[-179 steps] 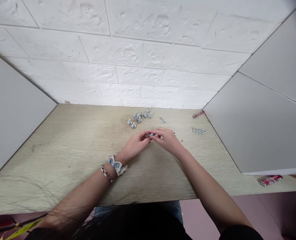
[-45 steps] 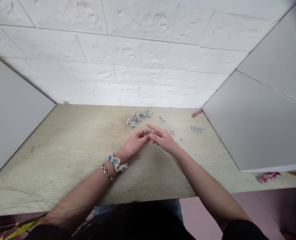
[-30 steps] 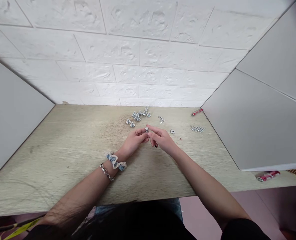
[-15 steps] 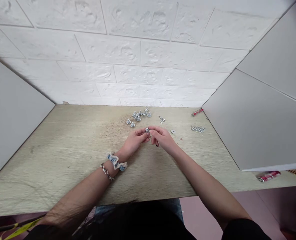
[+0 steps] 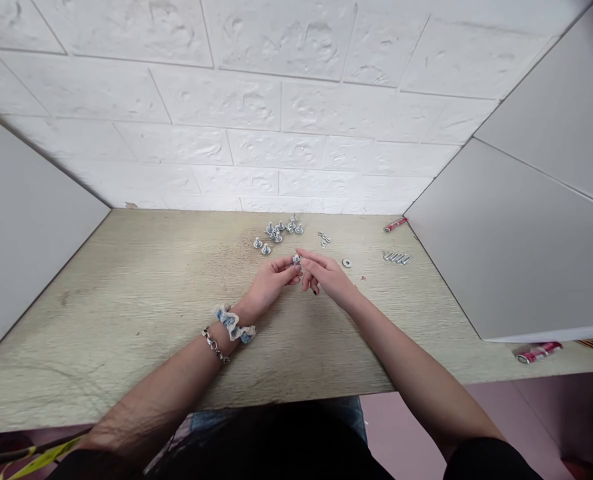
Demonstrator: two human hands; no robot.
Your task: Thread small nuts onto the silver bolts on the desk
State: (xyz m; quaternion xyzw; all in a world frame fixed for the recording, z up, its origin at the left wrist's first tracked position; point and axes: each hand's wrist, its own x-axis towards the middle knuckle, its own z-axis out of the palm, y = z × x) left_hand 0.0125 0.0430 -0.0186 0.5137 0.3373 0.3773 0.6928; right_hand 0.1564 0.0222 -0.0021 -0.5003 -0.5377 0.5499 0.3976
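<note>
I observe both hands meeting just above the wooden tabletop [image 5: 126, 320], slightly right of the frame's centre. The left hand [image 5: 269, 283] has its fingertips drawn together in a pinch on a small silver fastener [image 5: 295, 259], apparently a bolt with a nut or washer on it, though it is too small for me to tell its parts apart. The right hand [image 5: 326, 275] comes in from the right, its index finger stretched out over the fastener and its other fingers loosely curled; its fingertips are at the fastener, but I cannot tell whether they actually grip it. The left wrist carries a blue lace-edged scrunchie [image 5: 232, 323] and, just below it in the frame, a metal chain bracelet [image 5: 213, 345]. Above the hands, a cluster of assembled silver fasteners [image 5: 277, 235] lies on the table, with a few small nuts [image 5: 325, 239] just to its right. A single flat washer [image 5: 347, 263] lies near the right hand, to its right. Farther right, a short row of bare bolts [image 5: 397, 257] rests side by side. A red pen-like item [image 5: 395, 224] lies at the upper right where the table meets the grey side panel [image 5: 516, 253].
</note>
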